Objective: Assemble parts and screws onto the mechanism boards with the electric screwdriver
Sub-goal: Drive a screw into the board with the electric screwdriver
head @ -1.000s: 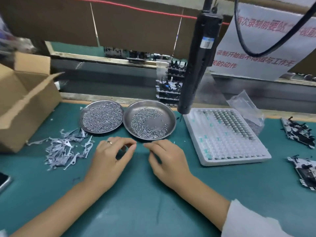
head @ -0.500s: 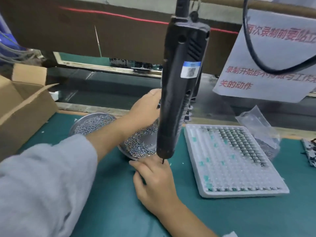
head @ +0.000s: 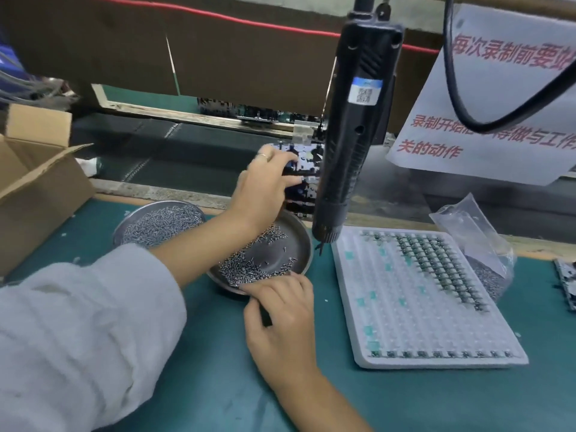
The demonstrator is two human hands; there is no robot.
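Counter (head: 193, 385): flat top with a green mat, wooden strip along its far edge.
Left dish (head: 124, 227): round metal, piled with small screws, at the far side.
Right dish (head: 304, 244): round metal, just beside the left one, screws heaped toward its near side.
White tray (head: 436, 338): gridded, right of the dishes; dark parts fill its far right cells.
Plastic bag (head: 473, 241): clear, touching the tray's far right edge.
Cardboard box (head: 34, 188): open, far left.
Right edge: a part (head: 565, 282), possibly a mechanism board, cut off.

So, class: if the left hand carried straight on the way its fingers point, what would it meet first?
Probably the stack of mechanism boards behind the dishes; the left hand already reaches it, though contact is blurred.
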